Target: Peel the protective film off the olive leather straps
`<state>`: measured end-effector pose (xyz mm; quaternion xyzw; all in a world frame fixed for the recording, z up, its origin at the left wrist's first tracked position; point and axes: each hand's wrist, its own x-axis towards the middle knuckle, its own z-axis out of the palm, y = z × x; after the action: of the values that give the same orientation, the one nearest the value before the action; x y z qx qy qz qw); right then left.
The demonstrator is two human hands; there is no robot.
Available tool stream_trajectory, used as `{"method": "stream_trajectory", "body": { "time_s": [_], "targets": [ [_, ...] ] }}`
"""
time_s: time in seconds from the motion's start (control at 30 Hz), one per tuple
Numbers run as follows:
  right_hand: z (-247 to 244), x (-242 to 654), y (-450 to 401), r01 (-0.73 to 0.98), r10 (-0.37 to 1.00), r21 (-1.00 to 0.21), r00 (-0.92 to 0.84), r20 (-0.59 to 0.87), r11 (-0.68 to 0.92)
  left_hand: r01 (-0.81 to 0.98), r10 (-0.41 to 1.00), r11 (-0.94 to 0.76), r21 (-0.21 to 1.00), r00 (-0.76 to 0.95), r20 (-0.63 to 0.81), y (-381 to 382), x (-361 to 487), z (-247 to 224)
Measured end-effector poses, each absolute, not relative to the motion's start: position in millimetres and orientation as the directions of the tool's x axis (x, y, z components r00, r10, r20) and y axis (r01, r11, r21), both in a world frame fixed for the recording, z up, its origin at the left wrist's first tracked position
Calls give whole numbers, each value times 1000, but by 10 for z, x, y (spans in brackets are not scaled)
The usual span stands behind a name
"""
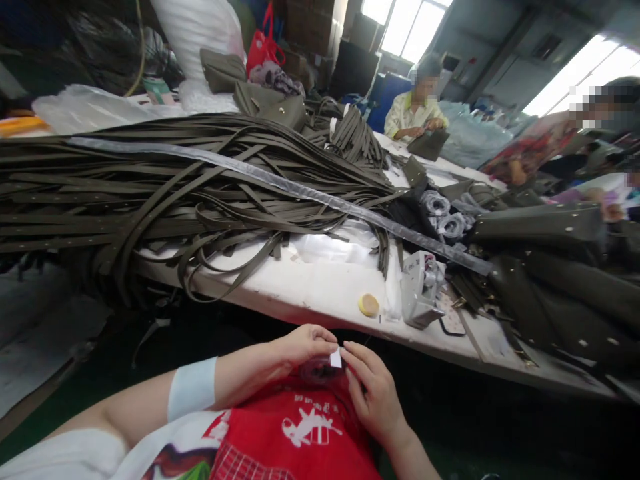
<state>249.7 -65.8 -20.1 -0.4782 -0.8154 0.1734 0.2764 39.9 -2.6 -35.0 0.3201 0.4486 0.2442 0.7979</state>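
Olive-green straps (150,193) are showing against a white table (320,287), a yellow disc (369,305) and grey box (420,290) are lying there, and a red apron (295,433) is bearing white print

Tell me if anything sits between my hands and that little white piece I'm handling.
Nothing visible does. The left hand and right hand meet above the red apron, both pinching the small white piece directly at the fingertips. The table with the straps lies beyond them.
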Motion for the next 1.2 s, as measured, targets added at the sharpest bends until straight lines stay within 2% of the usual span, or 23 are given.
{"method": "stream_trajectory", "body": {
  "time_s": [0.07,0.13,0.2,0.27,0.33,0.43,0.67,0.73,0.83,0.9,1.2],
  "targets": [
    [-125,2823,-440,753,893,-523,-188,409,399,-139,698,662,737,472,-538,16,389,-340],
    [-42,3240,-163,820,846,-534,125,519,207,-154,722,634,758,468,-509,62,364,-332],
    [8,3648,118,786,769,-619,401,498,-9,-167,742,599,783,483,-465,92,341,-335],
    [-5,3947,356,701,770,-704,509,385,-111,-166,755,570,805,492,-433,95,329,-358],
    [-75,4091,525,642,813,-758,500,297,-118,-160,762,549,820,500,-412,74,327,-414],
    [-201,4090,632,576,839,-815,474,267,-66,-157,770,525,836,507,-388,33,331,-551],
    [-237,3953,334,568,755,-823,540,372,0,-134,788,494,859,486,-378,22,333,-724],
    [-253,3927,215,520,751,-853,584,308,-55,-124,781,494,860,499,-377,25,344,-660],
    [-328,3877,111,318,775,-937,626,92,-145,-104,753,506,856,537,-380,20,372,-522],
    [-385,3845,100,220,795,-962,607,6,-160,-97,751,498,862,545,-373,13,388,-458],
    [-450,3856,184,180,801,-971,599,-16,-154,-131,777,486,864,519,-358,10,364,-518]
  ]
}}
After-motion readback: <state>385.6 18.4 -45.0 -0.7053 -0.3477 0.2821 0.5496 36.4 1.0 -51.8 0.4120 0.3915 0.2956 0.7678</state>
